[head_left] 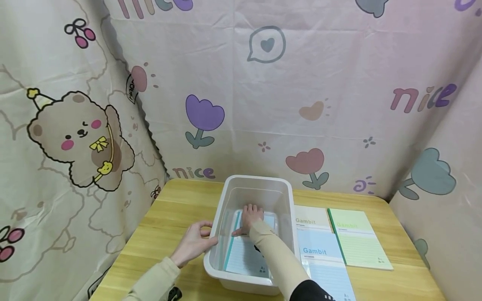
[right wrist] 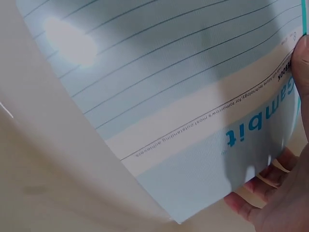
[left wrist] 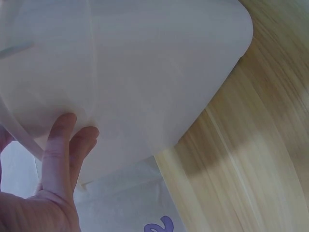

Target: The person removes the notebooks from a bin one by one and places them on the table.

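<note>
A white plastic bin (head_left: 257,180) stands on the table, with a light-blue notebook (head_left: 244,255) lying inside. My right hand (head_left: 251,217) reaches down into the bin and holds this notebook near its top. In the right wrist view, the thumb (right wrist: 300,60) lies at the teal spine while the fingertips (right wrist: 241,205) curl at the top edge; "Gambit" and ruled lines show on the cover. My left hand (head_left: 193,242) holds the bin's left side, thumb at the rim. Its fingers (left wrist: 59,140) rest against the outer wall in the left wrist view.
Right of the bin lie a blue notebook (head_left: 320,246), a green one (head_left: 357,234) and a cream one (head_left: 310,213), partly overlapping. The wooden table (head_left: 162,221) meets a printed cloth backdrop (head_left: 256,104) behind and cloth at both sides.
</note>
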`<state>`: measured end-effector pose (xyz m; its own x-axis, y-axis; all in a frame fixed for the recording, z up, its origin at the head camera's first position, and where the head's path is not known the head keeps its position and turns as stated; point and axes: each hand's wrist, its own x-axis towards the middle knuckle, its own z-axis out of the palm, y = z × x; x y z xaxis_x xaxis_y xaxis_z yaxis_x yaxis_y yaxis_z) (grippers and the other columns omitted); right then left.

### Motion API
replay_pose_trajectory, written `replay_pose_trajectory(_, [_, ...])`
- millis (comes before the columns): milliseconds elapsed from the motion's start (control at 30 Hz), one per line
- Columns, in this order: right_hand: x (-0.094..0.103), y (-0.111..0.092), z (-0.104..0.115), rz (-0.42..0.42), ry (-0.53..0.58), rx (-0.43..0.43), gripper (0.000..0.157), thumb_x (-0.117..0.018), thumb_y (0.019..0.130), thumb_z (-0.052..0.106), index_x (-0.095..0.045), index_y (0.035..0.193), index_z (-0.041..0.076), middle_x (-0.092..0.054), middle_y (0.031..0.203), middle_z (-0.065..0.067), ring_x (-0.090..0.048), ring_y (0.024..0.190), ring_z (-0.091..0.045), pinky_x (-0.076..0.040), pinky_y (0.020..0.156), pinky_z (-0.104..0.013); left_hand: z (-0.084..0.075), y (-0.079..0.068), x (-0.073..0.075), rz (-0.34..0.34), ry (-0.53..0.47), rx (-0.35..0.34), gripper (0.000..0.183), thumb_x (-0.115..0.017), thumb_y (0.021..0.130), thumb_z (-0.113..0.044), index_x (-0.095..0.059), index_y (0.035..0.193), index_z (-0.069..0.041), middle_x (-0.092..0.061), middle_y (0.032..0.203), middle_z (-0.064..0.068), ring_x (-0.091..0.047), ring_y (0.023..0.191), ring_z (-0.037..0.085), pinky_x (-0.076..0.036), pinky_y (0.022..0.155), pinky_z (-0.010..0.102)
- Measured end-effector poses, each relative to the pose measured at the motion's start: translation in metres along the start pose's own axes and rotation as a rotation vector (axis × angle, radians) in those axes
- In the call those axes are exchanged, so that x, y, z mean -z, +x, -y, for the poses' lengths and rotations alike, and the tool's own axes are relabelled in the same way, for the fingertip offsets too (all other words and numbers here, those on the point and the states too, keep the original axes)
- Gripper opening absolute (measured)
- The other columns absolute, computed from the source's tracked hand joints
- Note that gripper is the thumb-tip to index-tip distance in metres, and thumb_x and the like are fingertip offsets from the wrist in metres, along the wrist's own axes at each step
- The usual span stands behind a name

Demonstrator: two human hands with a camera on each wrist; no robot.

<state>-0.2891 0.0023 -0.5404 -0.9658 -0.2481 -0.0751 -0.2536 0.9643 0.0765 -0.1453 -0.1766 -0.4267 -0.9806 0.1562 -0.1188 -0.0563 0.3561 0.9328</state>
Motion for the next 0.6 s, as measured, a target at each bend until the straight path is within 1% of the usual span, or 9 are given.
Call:
replay_pose_trajectory(133, [0.007,-0.001,0.001,-0.004,0.028,0.015,0.109,-0.077,0.052,0.083,-0.053,0.127,0.007,-0.063,0.120,-0.012,-0.060,0.113,-0.028,-0.053,0.096,-0.044,0.000,0.000,0.000,0.002,-0.002,0.006,0.051,-0.066,0.083,-0.001,-0.050,0.129,0.014,-0.066,0.118,0.038,-0.074,0.095,0.041,-0.066,0.071,0.040])
replay_pose_trajectory(200, [0.010,-0.001,0.002,0.000,0.033,0.029,0.109,-0.078,0.051,0.082,-0.053,0.126,0.007,-0.064,0.119,-0.012,-0.060,0.112,-0.029,-0.054,0.096,-0.044,0.000,0.000,0.000,0.005,0.001,0.006,0.051,-0.066,0.083,-0.002,-0.050,0.129,0.014,-0.067,0.117,0.037,-0.074,0.094,0.039,-0.066,0.071,0.040])
replay_pose_trajectory(367, [0.012,0.000,0.002,0.006,0.011,0.079,0.109,-0.079,0.052,0.081,-0.053,0.128,0.006,-0.063,0.122,-0.013,-0.059,0.113,-0.028,-0.053,0.103,-0.041,0.000,0.000,0.000,0.012,-0.002,0.000,0.052,-0.066,0.083,-0.002,-0.050,0.130,0.014,-0.068,0.115,0.036,-0.074,0.094,0.039,-0.066,0.071,0.040])
replay_pose_trajectory(500, [0.010,0.001,0.001,-0.026,-0.021,0.132,0.102,-0.077,0.053,0.081,-0.058,0.120,0.006,-0.063,0.113,-0.010,-0.057,0.105,-0.024,-0.051,0.100,-0.038,0.000,0.000,0.000,0.012,-0.010,0.000,0.052,-0.066,0.083,-0.002,-0.050,0.130,0.014,-0.069,0.115,0.034,-0.074,0.095,0.042,-0.066,0.072,0.040])
replay_pose_trajectory(600, [0.009,0.002,0.000,-0.049,-0.018,0.168,0.098,-0.077,0.054,0.081,-0.062,0.115,0.006,-0.062,0.107,-0.009,-0.055,0.100,-0.022,-0.049,0.097,-0.037,0.000,-0.001,-0.001,0.011,-0.010,-0.003,0.052,-0.066,0.083,-0.002,-0.050,0.130,0.014,-0.069,0.115,0.034,-0.074,0.095,0.042,-0.066,0.072,0.040])
